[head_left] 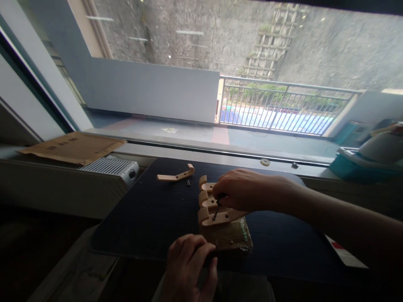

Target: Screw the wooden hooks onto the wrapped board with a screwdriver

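My right hand (241,189) is closed around a small dark tool (216,208) whose tip presses into the nearest of three wooden hooks (211,215) mounted on a wooden board (229,235). The board lies on a dark mat (151,209). My left hand (190,264) grips the board's near edge with curled fingers. A loose wooden hook (176,175) lies on the mat farther back, with a small dark screw (188,183) beside it.
A cardboard sheet (74,147) rests on the sill at left above a white ribbed radiator (110,166). A teal container (362,163) stands at far right. A white card (344,253) lies at the mat's right edge. Beyond the window are a balcony and a railing (283,107).
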`<action>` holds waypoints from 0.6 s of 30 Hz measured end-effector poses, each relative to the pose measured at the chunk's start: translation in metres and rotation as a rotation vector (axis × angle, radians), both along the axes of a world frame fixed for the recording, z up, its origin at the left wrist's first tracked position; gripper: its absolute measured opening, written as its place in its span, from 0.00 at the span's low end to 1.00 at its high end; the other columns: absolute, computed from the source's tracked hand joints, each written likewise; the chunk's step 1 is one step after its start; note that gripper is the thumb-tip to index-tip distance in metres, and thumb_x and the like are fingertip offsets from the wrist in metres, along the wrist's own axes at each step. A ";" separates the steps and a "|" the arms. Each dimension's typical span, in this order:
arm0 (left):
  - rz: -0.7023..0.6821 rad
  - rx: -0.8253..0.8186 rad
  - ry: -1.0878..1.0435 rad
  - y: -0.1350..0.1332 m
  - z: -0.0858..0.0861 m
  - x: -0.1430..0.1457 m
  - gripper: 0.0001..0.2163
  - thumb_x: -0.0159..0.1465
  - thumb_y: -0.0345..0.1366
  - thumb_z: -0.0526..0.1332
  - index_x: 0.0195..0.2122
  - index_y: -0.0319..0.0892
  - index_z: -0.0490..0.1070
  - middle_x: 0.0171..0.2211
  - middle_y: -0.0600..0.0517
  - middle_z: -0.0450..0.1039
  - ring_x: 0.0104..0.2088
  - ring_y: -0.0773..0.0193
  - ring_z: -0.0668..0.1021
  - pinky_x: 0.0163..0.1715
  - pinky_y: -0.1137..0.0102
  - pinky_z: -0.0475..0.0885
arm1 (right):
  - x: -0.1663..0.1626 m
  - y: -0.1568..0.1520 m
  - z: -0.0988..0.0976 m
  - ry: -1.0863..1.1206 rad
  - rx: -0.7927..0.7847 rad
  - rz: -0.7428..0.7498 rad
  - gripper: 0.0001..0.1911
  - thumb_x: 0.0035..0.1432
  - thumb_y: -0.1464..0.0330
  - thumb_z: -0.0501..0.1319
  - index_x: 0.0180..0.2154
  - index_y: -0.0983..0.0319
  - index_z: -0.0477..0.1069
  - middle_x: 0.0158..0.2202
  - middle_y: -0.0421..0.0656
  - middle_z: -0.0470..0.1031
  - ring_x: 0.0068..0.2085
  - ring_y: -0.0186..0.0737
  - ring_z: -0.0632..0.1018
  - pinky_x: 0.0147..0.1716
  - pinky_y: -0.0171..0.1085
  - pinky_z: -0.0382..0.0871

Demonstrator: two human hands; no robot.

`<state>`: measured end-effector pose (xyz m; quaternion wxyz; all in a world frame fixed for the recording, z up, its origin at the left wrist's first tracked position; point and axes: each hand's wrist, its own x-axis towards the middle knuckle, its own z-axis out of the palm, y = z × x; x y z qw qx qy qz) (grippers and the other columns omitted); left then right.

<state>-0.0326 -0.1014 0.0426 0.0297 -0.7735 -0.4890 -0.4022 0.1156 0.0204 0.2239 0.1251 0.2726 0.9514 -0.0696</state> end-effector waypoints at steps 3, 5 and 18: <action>0.010 -0.034 -0.004 0.001 -0.011 -0.002 0.10 0.58 0.29 0.60 0.41 0.45 0.71 0.39 0.50 0.72 0.41 0.60 0.73 0.42 0.65 0.68 | -0.001 0.000 0.001 0.001 0.010 0.016 0.09 0.56 0.72 0.54 0.29 0.64 0.72 0.26 0.40 0.71 0.23 0.30 0.64 0.22 0.31 0.53; 0.014 -0.057 0.005 0.004 -0.016 -0.004 0.10 0.58 0.29 0.60 0.42 0.46 0.72 0.40 0.51 0.72 0.41 0.60 0.73 0.43 0.64 0.67 | -0.002 0.000 0.001 0.002 0.013 0.018 0.09 0.56 0.72 0.54 0.29 0.64 0.72 0.26 0.41 0.71 0.24 0.30 0.64 0.23 0.31 0.53; 0.063 -0.022 0.092 0.013 -0.007 -0.009 0.15 0.60 0.29 0.57 0.49 0.42 0.68 0.49 0.48 0.71 0.52 0.55 0.69 0.54 0.55 0.59 | -0.011 0.006 -0.001 -0.005 -0.017 -0.012 0.09 0.56 0.73 0.54 0.29 0.63 0.72 0.27 0.41 0.72 0.26 0.31 0.66 0.25 0.32 0.55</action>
